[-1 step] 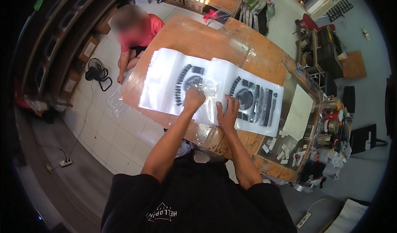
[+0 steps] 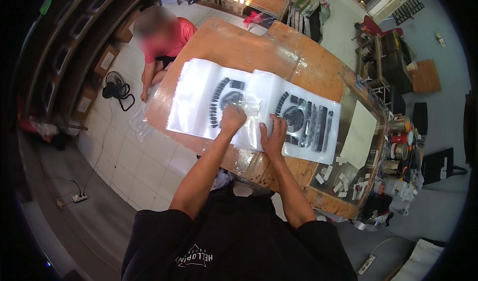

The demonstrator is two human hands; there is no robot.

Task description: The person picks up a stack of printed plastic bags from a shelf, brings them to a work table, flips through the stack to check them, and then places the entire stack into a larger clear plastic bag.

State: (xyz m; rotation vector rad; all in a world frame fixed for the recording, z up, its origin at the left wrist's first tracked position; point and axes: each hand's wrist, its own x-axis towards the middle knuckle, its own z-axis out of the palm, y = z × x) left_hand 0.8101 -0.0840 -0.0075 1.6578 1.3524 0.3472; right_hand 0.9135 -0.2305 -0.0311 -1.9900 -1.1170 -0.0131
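Observation:
Two stacks of white plastic bags with black print lie side by side on the wooden table, the left stack (image 2: 191,94) and the right stack (image 2: 326,144). Over the inner part of the left stack's print, my left hand (image 2: 233,119) is closed in a fist; whatever its fingers hold is hidden. My right hand (image 2: 274,135) rests on the near left edge of the right stack, thumb and fingers apart, beside the round printed picture. Part of the left stack's round picture is covered by my left hand.
The wooden table (image 2: 234,44) has a glass-topped right end with a pale sheet (image 2: 359,136) and small white scraps (image 2: 341,184). Paint cans (image 2: 399,139) stand beyond its right edge. A person in a red shirt (image 2: 172,42) sits at the far left, near a black fan (image 2: 117,85).

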